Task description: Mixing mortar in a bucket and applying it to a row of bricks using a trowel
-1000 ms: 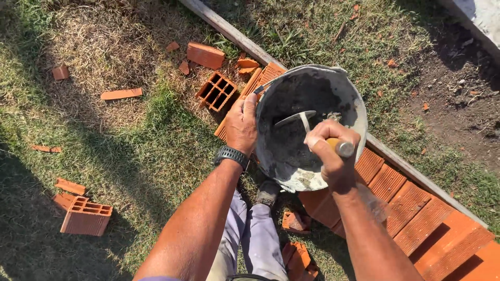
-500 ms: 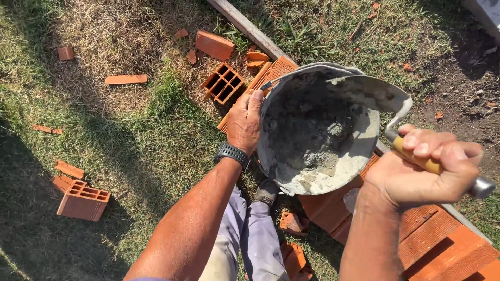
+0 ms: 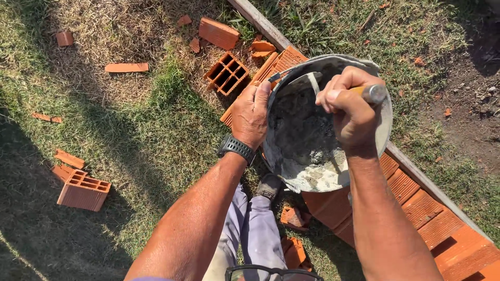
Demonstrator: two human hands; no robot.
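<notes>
A grey bucket (image 3: 291,156) with wet grey mortar in its bottom rests tilted on a row of orange hollow bricks (image 3: 416,203). My left hand (image 3: 251,113), a black watch on its wrist, grips the bucket's left rim. My right hand (image 3: 350,110) is over the bucket, closed on the yellow handle of a trowel (image 3: 371,92). The trowel's metal blade (image 3: 299,83) reaches into the bucket near the upper rim.
A wooden plank (image 3: 260,23) runs diagonally along the brick row. Loose hollow bricks (image 3: 225,73) and a second block (image 3: 83,190) lie on the grass, with brick fragments (image 3: 126,67) scattered around. My legs and shoe (image 3: 268,186) stand below the bucket. Bare soil lies at right.
My right hand swung the trowel from outside the bucket's right rim back over the bucket, blade now inside. The left hand stayed on the rim.
</notes>
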